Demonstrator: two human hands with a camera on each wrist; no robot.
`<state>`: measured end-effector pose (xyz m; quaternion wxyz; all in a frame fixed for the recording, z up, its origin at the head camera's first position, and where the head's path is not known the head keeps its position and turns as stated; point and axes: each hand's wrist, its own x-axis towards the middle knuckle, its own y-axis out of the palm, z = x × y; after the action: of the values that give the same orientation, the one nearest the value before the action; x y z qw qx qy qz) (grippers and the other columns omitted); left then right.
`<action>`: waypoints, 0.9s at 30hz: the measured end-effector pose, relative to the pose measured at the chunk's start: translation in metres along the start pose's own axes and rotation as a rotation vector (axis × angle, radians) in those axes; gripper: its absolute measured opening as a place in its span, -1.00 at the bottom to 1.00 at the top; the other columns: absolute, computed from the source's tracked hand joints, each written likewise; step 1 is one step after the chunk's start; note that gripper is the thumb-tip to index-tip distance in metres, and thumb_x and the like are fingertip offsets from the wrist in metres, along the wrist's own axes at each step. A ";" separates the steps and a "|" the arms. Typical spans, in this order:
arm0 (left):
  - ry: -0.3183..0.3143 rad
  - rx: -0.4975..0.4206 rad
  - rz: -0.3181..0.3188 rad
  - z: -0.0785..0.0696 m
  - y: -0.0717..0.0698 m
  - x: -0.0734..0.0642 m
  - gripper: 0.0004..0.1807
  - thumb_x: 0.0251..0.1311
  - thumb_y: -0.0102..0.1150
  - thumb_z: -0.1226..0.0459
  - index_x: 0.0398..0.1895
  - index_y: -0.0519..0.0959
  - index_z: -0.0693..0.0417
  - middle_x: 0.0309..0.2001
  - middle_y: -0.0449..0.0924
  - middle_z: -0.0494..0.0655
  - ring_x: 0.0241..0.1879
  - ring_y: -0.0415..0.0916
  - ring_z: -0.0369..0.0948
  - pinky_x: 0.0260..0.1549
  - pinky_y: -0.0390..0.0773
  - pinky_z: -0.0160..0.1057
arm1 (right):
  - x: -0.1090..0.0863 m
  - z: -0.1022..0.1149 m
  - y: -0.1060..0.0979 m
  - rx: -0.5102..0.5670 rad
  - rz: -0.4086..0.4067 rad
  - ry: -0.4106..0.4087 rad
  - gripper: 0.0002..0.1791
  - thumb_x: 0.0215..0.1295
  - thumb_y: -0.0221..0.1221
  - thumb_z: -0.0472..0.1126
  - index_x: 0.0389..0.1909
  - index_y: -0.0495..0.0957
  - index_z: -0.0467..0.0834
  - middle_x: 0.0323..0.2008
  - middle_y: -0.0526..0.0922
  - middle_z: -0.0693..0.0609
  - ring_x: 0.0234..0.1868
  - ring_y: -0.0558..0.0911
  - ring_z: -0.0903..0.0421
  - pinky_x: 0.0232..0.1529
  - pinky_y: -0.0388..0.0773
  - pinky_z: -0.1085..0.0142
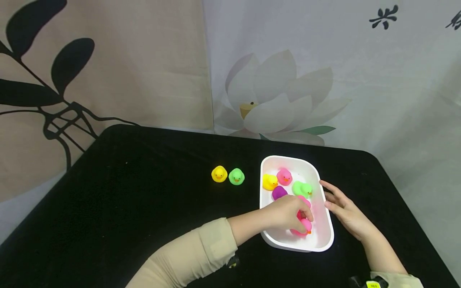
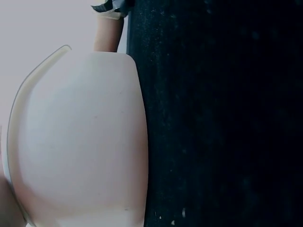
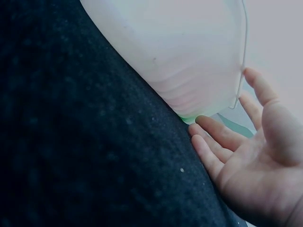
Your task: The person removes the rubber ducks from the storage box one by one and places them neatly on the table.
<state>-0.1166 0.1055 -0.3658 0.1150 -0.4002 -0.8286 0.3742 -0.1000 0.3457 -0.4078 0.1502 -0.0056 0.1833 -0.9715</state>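
Note:
A white plastic tray (image 1: 325, 236) stands on the black-covered table, with several small rubber ducks in it. My left hand (image 1: 286, 212) reaches in over its left rim, thumb and fingers pinching a pink duck (image 1: 306, 227) near the front. Partly behind those fingers is another pink duck (image 1: 304, 201). Farther back in the tray sit a yellow duck (image 1: 270, 182), a pink duck (image 1: 284, 176), a green duck (image 1: 301, 189) and a purple duck (image 1: 279, 193). With fingers extended, my right hand (image 3: 265, 161) touches the tray's right side.
Left of the tray, a yellow duck (image 1: 219, 174) and a green duck (image 1: 236, 176) stand side by side on the black tablecloth (image 1: 144, 200). Behind the table hangs a pale curtain (image 1: 162, 60) printed with leaves and a flower.

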 end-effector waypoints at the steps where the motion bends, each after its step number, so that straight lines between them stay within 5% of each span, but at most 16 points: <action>1: 0.002 -0.008 -0.005 0.000 0.000 0.000 -0.69 -0.08 0.50 0.22 -0.20 0.70 -0.09 -0.49 0.49 -0.40 -0.44 0.40 -0.47 -0.46 0.41 -0.56 | 0.000 0.000 0.000 -0.003 0.000 0.000 -0.36 0.47 -0.07 -0.21 0.49 -0.05 -0.04 0.30 0.21 -0.35 0.09 0.50 0.28 0.10 0.29 -0.19; 9: 0.053 -0.061 -0.055 0.001 -0.003 -0.003 -0.68 -0.07 0.49 0.20 -0.17 0.69 -0.09 -0.46 0.53 -0.46 -0.42 0.42 -0.51 -0.43 0.42 -0.59 | 0.000 0.001 -0.001 0.000 0.012 0.004 -0.37 0.47 -0.07 -0.23 0.49 -0.04 -0.06 0.29 0.22 -0.38 0.09 0.50 0.28 0.07 0.43 0.14; 17: 0.177 -0.131 -0.088 0.004 -0.011 -0.006 -0.66 -0.03 0.46 0.22 -0.11 0.70 -0.03 -0.35 0.62 -0.46 -0.31 0.43 -0.56 -0.38 0.45 -0.59 | 0.001 0.001 -0.001 -0.003 0.011 -0.003 -0.37 0.47 -0.07 -0.23 0.48 -0.04 -0.08 0.29 0.21 -0.40 0.09 0.48 0.30 0.09 0.29 -0.26; 27: 0.322 -0.180 -0.164 0.005 -0.029 -0.016 -0.64 -0.01 0.40 0.28 -0.06 0.68 0.05 -0.21 0.64 -0.32 -0.22 0.44 -0.53 -0.26 0.46 -0.57 | 0.000 -0.001 0.000 0.009 0.000 -0.003 -0.34 0.45 -0.04 -0.21 0.49 -0.06 -0.03 0.34 0.15 -0.36 0.13 0.45 0.31 0.10 0.19 -0.26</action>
<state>-0.1256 0.0793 -0.3473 0.2400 -0.3947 -0.8595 0.2191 -0.1003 0.3461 -0.4089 0.1504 -0.0065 0.1786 -0.9723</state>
